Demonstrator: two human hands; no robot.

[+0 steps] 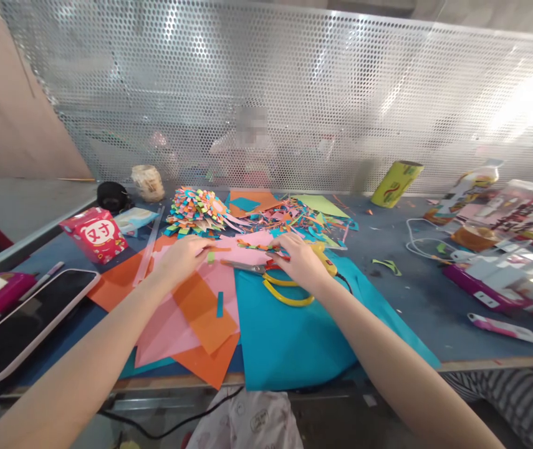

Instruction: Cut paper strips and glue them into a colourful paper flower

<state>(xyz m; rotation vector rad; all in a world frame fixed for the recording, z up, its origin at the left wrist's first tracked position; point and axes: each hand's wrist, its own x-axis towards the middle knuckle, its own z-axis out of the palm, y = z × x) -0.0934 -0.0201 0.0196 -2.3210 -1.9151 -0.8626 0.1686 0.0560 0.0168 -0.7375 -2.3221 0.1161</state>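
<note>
My left hand (189,252) is closed, its thumb and fingers pinched at the end of a thin orange paper strip (222,249). My right hand (297,257) is closed too, its fingertips on a narrow row of small coloured paper pieces (254,246). Both hands are over pink paper (210,290) in the middle of the table. Scissors with yellow handles (289,300) lie on a blue sheet (294,343), partly under my right hand. Beyond that hand is a yellow glue gun (325,259), mostly hidden.
A fringed multicoloured paper bundle (196,212) and a heap of paper scraps (289,215) lie behind my hands. Orange sheets (205,312) spread leftward. A phone (32,324) and red packet (95,234) are left; a green can (394,184) and pink cutter (504,327) are right.
</note>
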